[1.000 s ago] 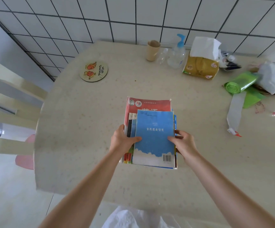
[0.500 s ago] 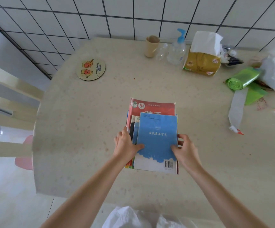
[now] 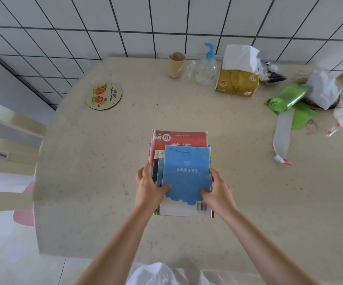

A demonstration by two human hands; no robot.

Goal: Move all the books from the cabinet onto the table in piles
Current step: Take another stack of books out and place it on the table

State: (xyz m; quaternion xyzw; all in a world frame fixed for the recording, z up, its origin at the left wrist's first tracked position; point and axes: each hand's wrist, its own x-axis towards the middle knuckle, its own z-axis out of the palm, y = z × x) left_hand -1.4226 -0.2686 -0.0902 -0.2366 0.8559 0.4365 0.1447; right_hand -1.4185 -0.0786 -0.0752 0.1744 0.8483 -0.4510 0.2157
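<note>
Book pile [image 3: 184, 161], one, on table [image 3: 104, 161], left hand [image 3: 149, 188] and right hand [image 3: 217, 190] clamped on its sides (cabinet unseen, remainder unknown).

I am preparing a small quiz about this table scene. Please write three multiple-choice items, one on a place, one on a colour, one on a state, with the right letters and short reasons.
1. Where does the round coaster lie?
A. far left part of the table
B. under the books
C. beside the tissue pack

2. What colour is the top book of the pile?
A. green
B. blue
C. yellow

3. How is the pile of books held?
A. by one hand only
B. by no hand
C. by both hands at its sides

Answers: 1 A, it lies alone near the left wall. 2 B, its cover is blue. 3 C, left hand and right hand clasp its edges.
</note>
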